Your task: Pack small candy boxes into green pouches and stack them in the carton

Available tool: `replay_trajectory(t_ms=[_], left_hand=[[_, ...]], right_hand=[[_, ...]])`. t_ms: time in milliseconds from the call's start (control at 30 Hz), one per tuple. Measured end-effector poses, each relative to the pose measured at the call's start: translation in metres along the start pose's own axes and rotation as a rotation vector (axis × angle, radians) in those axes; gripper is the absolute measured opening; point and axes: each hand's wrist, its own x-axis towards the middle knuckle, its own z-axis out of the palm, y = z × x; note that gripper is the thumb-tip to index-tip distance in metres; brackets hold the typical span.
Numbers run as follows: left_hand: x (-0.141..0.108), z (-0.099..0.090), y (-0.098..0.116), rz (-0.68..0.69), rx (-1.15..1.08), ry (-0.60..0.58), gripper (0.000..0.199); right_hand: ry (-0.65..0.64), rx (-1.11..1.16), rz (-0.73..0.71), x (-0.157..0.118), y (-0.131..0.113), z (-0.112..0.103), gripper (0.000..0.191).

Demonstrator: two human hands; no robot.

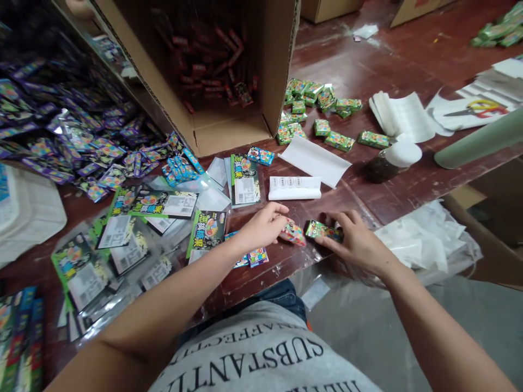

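Observation:
My left hand (265,224) is closed on a small red candy box (292,233) near the table's front edge. To its right, my right hand (355,239) grips a small green candy box (321,231) between thumb and fingers. The two boxes lie close together with a narrow gap between them. Under my left wrist, a purple candy box (258,257) and a blue one rest on the table, partly covered by my arm. Just beyond my hands are a printed white label strip (295,188) and a blue candy box (260,155).
A cardboard box (232,133) holding red packs stands at the back. Purple packs (93,147) are heaped at left, above printed plastic pouches (122,231). Green boxes (339,140), a white-lidded jar (402,155) and scissors (476,109) lie right. A plastic bag (425,239) hangs beside the table edge.

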Motion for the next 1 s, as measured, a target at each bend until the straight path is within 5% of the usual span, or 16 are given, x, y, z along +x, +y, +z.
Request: replay_trajectory(t_ms=[167,267,367,467,533,633,800,1000], left_hand=[[0.009,-0.008,0.003,0.265,0.352,-0.161,0.026],[0.011,-0.016,0.005,0.391,0.559,-0.057,0.030],[-0.006,-0.045,-0.001,0.473,0.713,0.048,0.029],[-0.046,-0.091,-0.015,0.494,0.800,-0.112,0.059],[-0.075,-0.119,-0.028,0.393,0.859,-0.219,0.079],[-0.104,-0.140,-0.045,0.243,0.906,-0.316,0.082],[-0.108,-0.138,-0.058,0.168,0.799,-0.488,0.079],[-0.121,-0.130,-0.059,0.223,0.721,-0.338,0.056]], right_hand=[[-0.114,-0.040,-0.047,0.002,-0.004,0.004,0.078],[-0.138,-0.081,-0.016,0.008,-0.022,0.008,0.087],[-0.061,-0.063,-0.100,0.012,-0.028,0.005,0.098],[-0.008,-0.086,-0.413,0.019,-0.022,0.003,0.118],[-0.098,-0.096,-0.668,0.028,-0.021,0.007,0.122],[-0.232,-0.078,-0.908,0.048,-0.035,0.021,0.112],[-0.229,-0.053,-0.984,0.074,-0.069,0.046,0.097],[-0.186,-0.102,-0.977,0.078,-0.098,0.055,0.114]])
